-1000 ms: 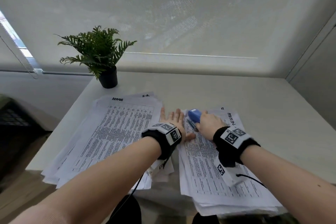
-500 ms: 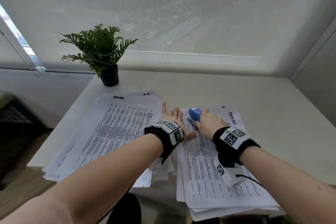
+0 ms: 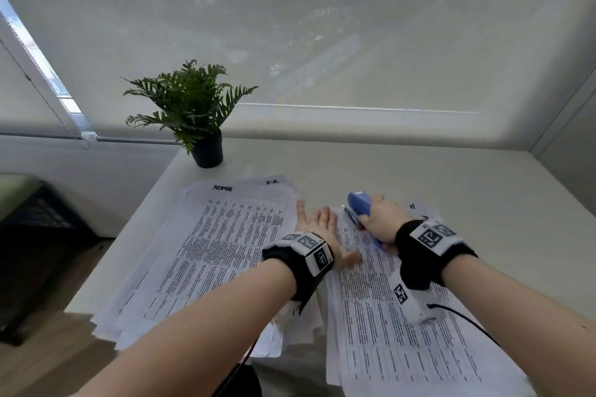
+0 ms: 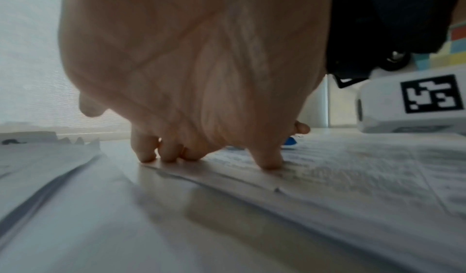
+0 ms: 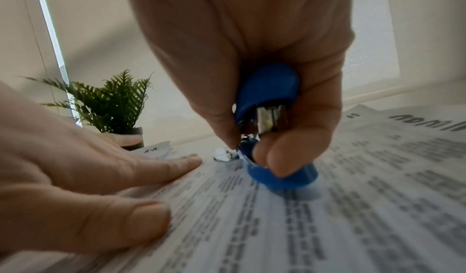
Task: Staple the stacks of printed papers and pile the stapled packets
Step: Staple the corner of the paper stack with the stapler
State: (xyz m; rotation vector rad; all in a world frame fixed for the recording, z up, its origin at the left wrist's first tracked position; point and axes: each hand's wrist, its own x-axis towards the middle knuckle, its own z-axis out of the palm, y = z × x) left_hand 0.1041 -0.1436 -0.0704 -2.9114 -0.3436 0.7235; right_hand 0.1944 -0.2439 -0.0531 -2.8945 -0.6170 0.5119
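Two spreads of printed papers lie on the white table (image 3: 483,190). The right stack (image 3: 396,325) is under both hands. My right hand (image 3: 380,219) grips a blue stapler (image 3: 359,205) at that stack's far left corner; in the right wrist view the stapler (image 5: 269,97) is tipped up at its front, with thumb and fingers curled round it. My left hand (image 3: 317,229) lies flat with straight fingers, pressing the stack's left edge; its fingertips (image 4: 146,155) touch the paper edge. The left pile (image 3: 209,255) is headed "ADMIN".
A small potted fern (image 3: 193,113) stands at the table's far left corner, beyond the left pile. A roller blind covers the window behind. The table's left edge drops to a dark object (image 3: 35,235) on the floor. Bare tabletop lies to the right.
The stapler's front has lifted off the paper corner, and the right hand has risen slightly with it. The left hand stays flat on the stack.
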